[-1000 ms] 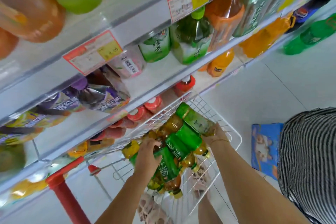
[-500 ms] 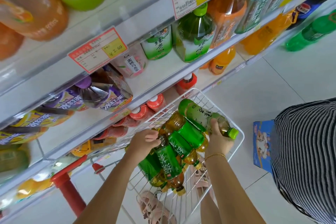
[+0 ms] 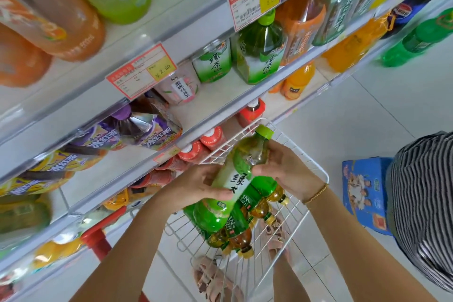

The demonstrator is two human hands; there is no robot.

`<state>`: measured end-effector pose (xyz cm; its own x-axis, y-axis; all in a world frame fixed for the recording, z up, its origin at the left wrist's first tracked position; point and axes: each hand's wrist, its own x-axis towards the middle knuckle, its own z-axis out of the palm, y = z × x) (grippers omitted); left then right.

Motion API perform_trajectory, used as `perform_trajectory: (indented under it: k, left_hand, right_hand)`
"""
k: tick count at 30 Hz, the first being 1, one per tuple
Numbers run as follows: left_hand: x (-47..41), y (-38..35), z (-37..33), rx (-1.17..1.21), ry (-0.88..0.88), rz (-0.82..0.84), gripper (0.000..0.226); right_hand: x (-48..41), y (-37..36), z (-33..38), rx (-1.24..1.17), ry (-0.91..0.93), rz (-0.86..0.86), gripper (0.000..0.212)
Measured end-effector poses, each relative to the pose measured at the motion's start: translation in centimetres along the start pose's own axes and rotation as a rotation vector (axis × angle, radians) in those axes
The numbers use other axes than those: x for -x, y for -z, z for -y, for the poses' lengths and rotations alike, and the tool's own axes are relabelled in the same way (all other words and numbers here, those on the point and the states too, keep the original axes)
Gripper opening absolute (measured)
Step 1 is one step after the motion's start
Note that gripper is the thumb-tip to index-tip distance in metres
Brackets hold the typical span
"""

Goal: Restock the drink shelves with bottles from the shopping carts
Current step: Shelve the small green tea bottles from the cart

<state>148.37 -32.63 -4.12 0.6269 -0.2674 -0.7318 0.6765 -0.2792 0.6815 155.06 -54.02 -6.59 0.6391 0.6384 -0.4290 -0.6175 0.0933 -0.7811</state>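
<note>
One bottle: green tea bottle (image 3: 241,174), lower centre of frame, above the cart (image 3: 316,167).
Fingers: left hand (image 3: 196,186) wraps the base; right hand (image 3: 282,167) pinches the shoulder.
Handling: probably full, heavy, smooth; grip the labelled waist.

Green tea bottle (image 3: 239,174) now lifted out of the white wire cart (image 3: 304,154) and held above the other bottles (image 3: 241,222), no longer lying on top of them. Cap now pointing up toward the shelves, before pointing to the right side. Left hand (image 3: 196,185), before down among the bottles in the cart, now closed around the lower label part. Right hand (image 3: 284,168) now gripping the upper part near the neck, higher than half a second ago.
</note>
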Motion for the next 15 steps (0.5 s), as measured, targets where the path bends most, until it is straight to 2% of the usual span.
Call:
perform_trajectory:
  k: [1, 3, 4, 6, 7, 8, 10, 15]
  left_hand:
    - [-0.1, 0.1, 0.4, -0.017, -0.007, -0.031, 0.055]
    - [-0.5, 0.3, 1.5, -0.064, 0.011, -0.142, 0.054]
    - [-0.7, 0.3, 2.2, -0.087, 0.039, -0.218, 0.057]
    - [-0.7, 0.2, 3.1, -0.099, 0.07, -0.36, 0.059]
    - [-0.6, 0.0, 3.5, -0.103, 0.066, -0.419, 0.058]
    - [-0.5, -0.1, 3.9, -0.102, 0.06, -0.462, 0.058]
    - [-0.2, -0.1, 4.6, -0.088, 0.036, -0.515, 0.059]
    - [0.5, 0.5, 5.9, -0.033, -0.022, -0.657, 0.055]
  right_hand:
    - [-0.5, 0.3, -0.6, -0.068, -0.03, 0.01, 0.059]
    - [-1.4, 1.7, -2.4, -0.084, -0.175, -0.108, 0.051]
    - [-1.7, 2.5, -3.4, 0.05, -0.265, -0.203, 0.043]
    - [-2.1, 4.3, -6.0, 0.629, -0.49, -0.321, 0.031]
    - [-2.1, 4.9, -7.2, 0.897, -0.582, -0.327, 0.038]
    - [-1.9, 5.4, -8.4, 1.03, -0.651, -0.329, 0.044]
    - [-1.4, 5.6, -9.8, 1.065, -0.702, -0.36, 0.048]
    - [-1.4, 4.8, -10.2, 1.05, -0.658, -0.428, 0.048]
